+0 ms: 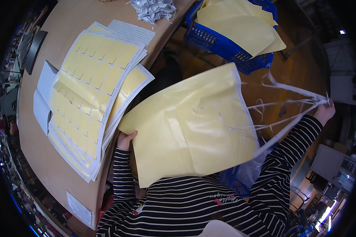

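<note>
A large glossy pale-yellow sheet (174, 130) is spread in front of my body, creased across its middle. My left hand (125, 140) is closed on its left edge, thumb on top. Out to the far right, my right hand (325, 111) is closed round a gathered bunch of thin white strips (290, 101). They stretch taut from the sheet's right edge to my fist, fanning out toward the sheet. On the table to the left lies a stack of yellow sheets (93, 79) with white borders and rows of small dark cut marks.
A brown table (35, 130) runs along the left, with a heap of shredded white strips (152, 10) at its far end. Beyond the sheet stands a blue plastic crate (209, 37) holding loose yellow sheets (237, 23). A flat packet (80, 208) lies near the table's front edge.
</note>
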`<action>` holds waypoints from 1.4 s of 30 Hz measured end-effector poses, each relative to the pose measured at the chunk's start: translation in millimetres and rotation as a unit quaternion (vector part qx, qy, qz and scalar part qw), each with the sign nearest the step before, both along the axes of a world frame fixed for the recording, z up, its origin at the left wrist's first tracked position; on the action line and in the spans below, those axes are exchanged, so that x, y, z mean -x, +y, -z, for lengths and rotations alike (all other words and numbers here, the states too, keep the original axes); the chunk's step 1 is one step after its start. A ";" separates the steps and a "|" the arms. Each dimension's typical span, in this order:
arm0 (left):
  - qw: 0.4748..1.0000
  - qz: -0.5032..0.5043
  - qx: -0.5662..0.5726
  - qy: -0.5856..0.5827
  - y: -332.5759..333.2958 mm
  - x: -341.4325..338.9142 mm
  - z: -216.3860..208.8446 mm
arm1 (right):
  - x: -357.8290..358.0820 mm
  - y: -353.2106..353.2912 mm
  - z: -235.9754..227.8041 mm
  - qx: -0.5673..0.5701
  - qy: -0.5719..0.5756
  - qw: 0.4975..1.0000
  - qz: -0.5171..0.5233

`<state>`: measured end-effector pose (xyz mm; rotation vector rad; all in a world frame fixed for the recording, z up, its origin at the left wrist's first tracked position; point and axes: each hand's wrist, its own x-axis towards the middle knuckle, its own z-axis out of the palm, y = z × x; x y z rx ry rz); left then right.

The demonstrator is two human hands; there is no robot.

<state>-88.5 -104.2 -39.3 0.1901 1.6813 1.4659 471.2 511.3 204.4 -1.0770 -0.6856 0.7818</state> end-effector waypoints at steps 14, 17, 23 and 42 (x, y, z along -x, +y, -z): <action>0.999 0.013 -0.038 -0.001 -8.6 -5.8 25.1 | 308.8 -195.7 180.9 0.107 -0.580 0.686 -0.427; 0.999 -0.033 0.014 -0.009 -24.9 -11.3 27.1 | 314.4 -201.6 218.4 0.284 -0.240 0.664 -0.649; 0.972 0.026 0.153 0.178 -18.4 -40.8 -25.2 | 321.9 -185.4 135.7 0.068 -0.235 0.813 -0.528; 0.908 0.346 -0.185 0.146 284.7 -17.7 -230.4 | 257.3 -180.5 -72.2 -0.165 -0.053 0.882 -0.438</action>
